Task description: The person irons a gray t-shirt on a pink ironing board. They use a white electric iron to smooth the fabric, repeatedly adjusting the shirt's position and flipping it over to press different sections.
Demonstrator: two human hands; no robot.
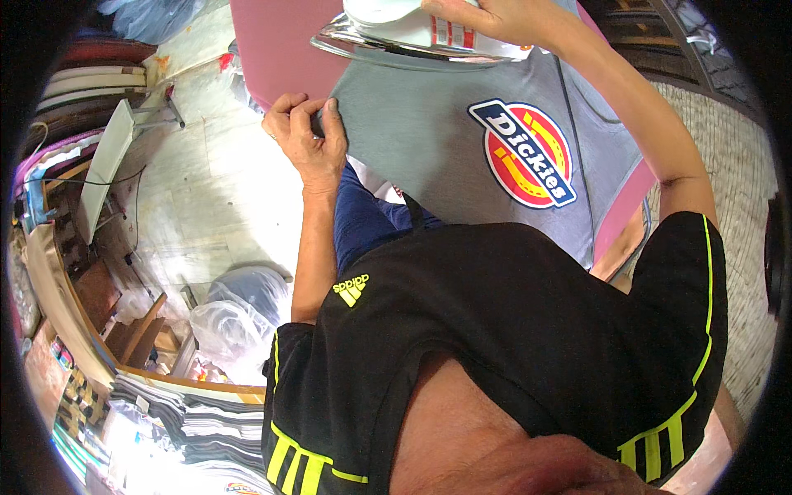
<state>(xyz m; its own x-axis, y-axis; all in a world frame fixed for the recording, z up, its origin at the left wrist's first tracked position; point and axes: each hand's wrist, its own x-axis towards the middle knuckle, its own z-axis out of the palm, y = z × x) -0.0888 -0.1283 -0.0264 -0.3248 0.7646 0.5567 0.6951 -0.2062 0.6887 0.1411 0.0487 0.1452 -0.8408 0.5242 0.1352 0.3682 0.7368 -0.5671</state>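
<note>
A grey garment [412, 132], probably a T-shirt, lies spread over a pink ironing board [276, 41]. It bears a red, yellow and dark blue printed emblem [528, 153]. My right hand [495, 18] grips a white steam iron [404, 29] with a shiny metal rim, whose handle is partly cut off by the top edge. The iron rests at the far part of the garment. At the garment's left edge, my left hand [309, 140] has its fingers bent and closed about the cloth, with the thumb nearest the fabric.
A dark cord [569, 107] runs down across the garment at the right. On the left stand a folded white stand [107, 169] and stacked boards [91, 87]. Clear plastic bags [239, 318] lie on the floor near piles of folded cloth [214, 421]. Dark shelving [652, 37] stands far right.
</note>
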